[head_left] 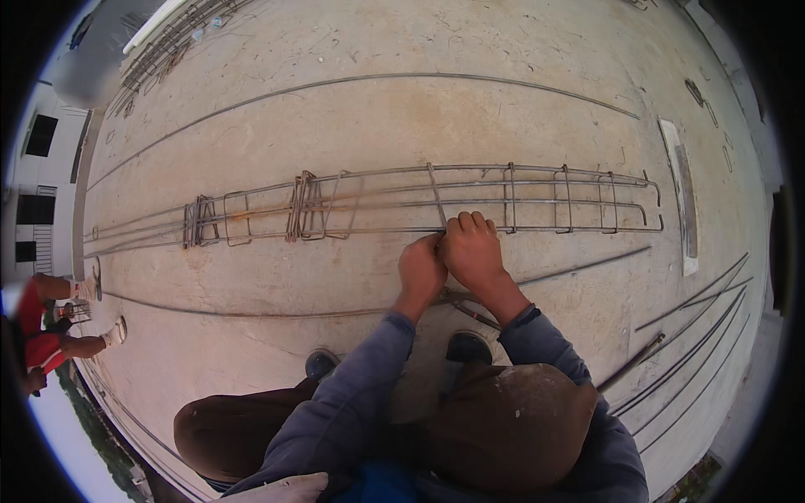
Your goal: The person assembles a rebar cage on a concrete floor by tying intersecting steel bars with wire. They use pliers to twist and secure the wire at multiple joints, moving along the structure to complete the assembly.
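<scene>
A long rebar cage lies across the concrete floor in front of me, its bars running left to right with stirrups around them. My left hand and my right hand are together at the near bar, where one slanted stirrup comes down to it. Both are closed, the right fingers curled over the bar's level. What they pinch is hidden by the fingers. Below my wrists lies a dark curved thing, partly covered, its kind unclear.
Bunched stirrups hang on the cage's left part. A single long bar lies beyond. Loose bars lie at the right, near a pale board. Another person's legs show at the left edge.
</scene>
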Tool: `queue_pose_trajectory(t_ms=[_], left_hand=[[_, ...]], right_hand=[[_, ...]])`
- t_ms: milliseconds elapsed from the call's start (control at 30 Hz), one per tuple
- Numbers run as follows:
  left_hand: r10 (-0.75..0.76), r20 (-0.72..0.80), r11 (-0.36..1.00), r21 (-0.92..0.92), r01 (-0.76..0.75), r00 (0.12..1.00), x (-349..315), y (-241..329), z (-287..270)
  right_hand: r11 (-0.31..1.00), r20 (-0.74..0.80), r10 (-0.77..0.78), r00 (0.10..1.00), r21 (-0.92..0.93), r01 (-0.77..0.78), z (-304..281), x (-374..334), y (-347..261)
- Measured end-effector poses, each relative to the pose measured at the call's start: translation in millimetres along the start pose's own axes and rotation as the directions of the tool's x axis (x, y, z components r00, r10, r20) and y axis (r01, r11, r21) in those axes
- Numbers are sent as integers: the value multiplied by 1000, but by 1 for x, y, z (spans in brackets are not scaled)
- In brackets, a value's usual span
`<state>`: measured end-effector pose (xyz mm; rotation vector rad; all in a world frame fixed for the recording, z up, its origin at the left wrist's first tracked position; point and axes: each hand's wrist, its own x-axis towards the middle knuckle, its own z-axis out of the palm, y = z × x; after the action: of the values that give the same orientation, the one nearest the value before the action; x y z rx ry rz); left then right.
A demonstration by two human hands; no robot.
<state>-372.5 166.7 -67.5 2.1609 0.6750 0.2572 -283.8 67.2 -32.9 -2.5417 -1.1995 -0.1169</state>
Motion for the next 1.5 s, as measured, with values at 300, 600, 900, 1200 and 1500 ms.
queue_pose_trajectory(t_ms=[300,600,900,1200,1500], left_hand=[[-489,543,439,-524,730,683,6,40,-48],[-498,477,448,-574,686,724,-14,94,-37],[-333,459,812,-305,498,824,-50,87,-39],[193,283,900,331,-284,940,47,22,-55],[128,353,964,174,-200,927,47,11,-48]], right_hand=[[952,-160,13,987,303,37,12,-53,23],[572,45,200,979,805,-154,24,-54,30],[269,654,182,734,685,-677,-27,-22,37],[720,328,279,903,550,-422,-32,-14,17],[907,50,372,927,191,-374,5,-29,7]])
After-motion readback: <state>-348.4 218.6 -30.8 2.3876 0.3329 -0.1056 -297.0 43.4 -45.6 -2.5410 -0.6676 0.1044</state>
